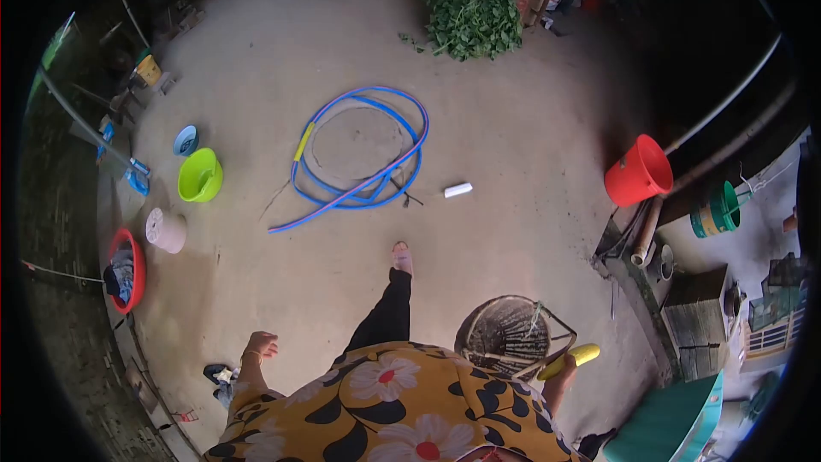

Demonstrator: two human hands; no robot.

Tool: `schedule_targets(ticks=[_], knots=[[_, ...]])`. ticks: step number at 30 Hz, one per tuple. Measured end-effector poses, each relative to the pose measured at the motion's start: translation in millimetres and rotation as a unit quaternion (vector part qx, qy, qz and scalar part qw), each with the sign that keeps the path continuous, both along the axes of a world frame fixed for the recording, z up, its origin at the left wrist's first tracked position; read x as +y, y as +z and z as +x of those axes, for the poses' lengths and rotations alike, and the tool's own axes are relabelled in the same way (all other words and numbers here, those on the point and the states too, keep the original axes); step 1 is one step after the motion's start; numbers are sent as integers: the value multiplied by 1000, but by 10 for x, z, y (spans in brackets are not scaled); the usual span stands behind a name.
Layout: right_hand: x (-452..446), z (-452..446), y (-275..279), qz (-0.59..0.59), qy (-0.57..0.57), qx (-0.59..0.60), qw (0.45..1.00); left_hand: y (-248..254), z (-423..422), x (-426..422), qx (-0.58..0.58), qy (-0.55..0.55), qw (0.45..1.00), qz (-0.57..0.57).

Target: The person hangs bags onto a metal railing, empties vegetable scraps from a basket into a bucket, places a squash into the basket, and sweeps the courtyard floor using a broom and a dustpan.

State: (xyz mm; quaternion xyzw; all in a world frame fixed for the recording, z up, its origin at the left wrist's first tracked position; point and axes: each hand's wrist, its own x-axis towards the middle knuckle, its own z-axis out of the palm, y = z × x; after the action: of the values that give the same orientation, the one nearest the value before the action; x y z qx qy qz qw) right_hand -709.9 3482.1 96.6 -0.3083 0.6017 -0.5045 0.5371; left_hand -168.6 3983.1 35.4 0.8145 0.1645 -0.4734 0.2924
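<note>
My left hand (263, 344) hangs to the left of my body, fingers loosely curled together, with nothing seen in it. Low on the right, my right hand (558, 379) is closed on a long yellow object (583, 354) with a rounded end; its exact kind is unclear. Just beside it is a round woven basket (505, 325) with a tall handle, its inside facing up. Whether the same hand also grips the basket handle is hidden. One foot in a pink slipper (402, 258) is stepping forward on the concrete floor (513, 248).
Ahead lies a coiled blue hose (416, 162), with a white cylinder (457, 190) near it. Left stand a green basin (200, 175), a pale bucket (166, 231) and a red basin (128, 270) holding cloth. A red bucket (639, 173) stands right; leafy greens (470, 15) lie at the back.
</note>
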Motion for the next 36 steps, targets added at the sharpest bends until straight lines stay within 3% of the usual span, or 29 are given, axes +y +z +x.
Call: schedule_targets(ticks=[2,4,7,8,10,12,13,16,18,21,24,26,28,31,33,36], knots=[[-428,420,33,-1,58,-35,998,-85,485,-448,-5,10,1000,-6],[-995,711,-299,24,-13,-79,997,-154,1120,-1028,-24,43,999,-9],[-1775,1590,-58,-24,-56,-88,994,-229,2208,-2170,-87,51,994,-43],[-2032,1798,66,-22,-55,-87,994,-283,2528,-2581,-128,26,988,-82],[-2477,2285,358,-55,4,44,998,-45,3102,-3505,-186,-9,967,-176],[-3020,2720,450,-52,1,45,998,206,3624,-4493,-225,-75,940,-247],[-3280,2944,496,-48,-5,54,997,348,3875,-4941,-260,-176,913,-261],[-4161,3601,420,-9,-20,40,999,702,4367,-6249,-434,-323,800,-260],[-4671,4105,391,6,-24,37,999,923,4633,-6989,-411,-359,786,-288],[-5600,4815,130,12,10,30,999,1036,5151,-7951,-365,-405,790,-280],[-6628,5615,-24,33,18,34,999,671,5834,-8599,-348,-362,819,-277],[-7371,6175,-210,72,30,9,997,283,6272,-8785,-378,-326,845,-191],[-7923,6826,-134,93,59,36,993,308,6462,-8830,-394,-349,847,-74],[-8695,7835,-76,120,158,31,980,470,6641,-8975,-332,-291,892,-98],[-9165,8528,-306,93,219,34,971,595,6776,-9148,-199,-129,960,-146],[-9363,9879,237,135,329,59,933,571,7160,-9663,-172,-61,961,-207]])
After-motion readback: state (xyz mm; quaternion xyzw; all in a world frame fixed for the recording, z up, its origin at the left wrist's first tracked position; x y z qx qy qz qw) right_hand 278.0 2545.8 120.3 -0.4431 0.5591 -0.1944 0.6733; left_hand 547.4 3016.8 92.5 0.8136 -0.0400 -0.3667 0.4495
